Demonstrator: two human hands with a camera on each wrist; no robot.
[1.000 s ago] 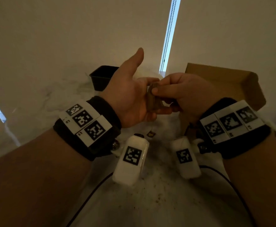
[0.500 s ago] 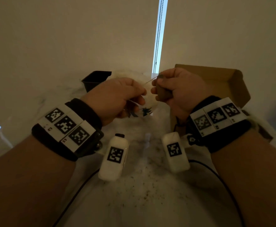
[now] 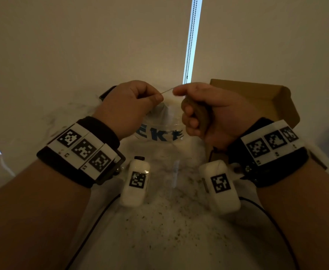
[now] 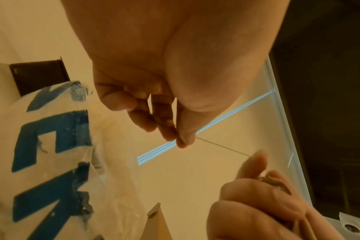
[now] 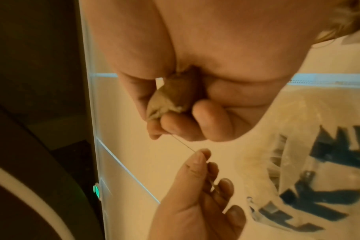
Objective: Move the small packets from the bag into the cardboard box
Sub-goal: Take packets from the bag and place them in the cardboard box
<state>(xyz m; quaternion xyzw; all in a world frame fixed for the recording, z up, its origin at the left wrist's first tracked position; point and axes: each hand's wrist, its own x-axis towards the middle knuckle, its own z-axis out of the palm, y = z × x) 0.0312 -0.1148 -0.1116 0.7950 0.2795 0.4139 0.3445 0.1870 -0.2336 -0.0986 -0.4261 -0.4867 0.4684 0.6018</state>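
Observation:
My right hand (image 3: 187,106) curls round a small brown packet (image 3: 200,115) and pinches one end of a thin thread (image 3: 167,91) at its thumb tip. The other end is pinched by my left hand (image 3: 157,98), so the thread runs taut between them. In the right wrist view the packet (image 5: 170,97) sits crumpled in the right hand (image 5: 160,129). A clear plastic bag (image 3: 159,133) with blue letters sits just below both hands. The open cardboard box (image 3: 276,102) stands behind the right hand.
A black tray (image 3: 106,94) stands at the back left, partly hidden by the left hand. The white tabletop (image 3: 169,230) below the wrists is speckled with small crumbs. A wall with a bead-chain blind cord (image 3: 191,45) rises right behind the table.
One second ago the left palm lay open with the right hand holding the packet against it. The left hand has since closed on the thread and the hands have drawn it taut.

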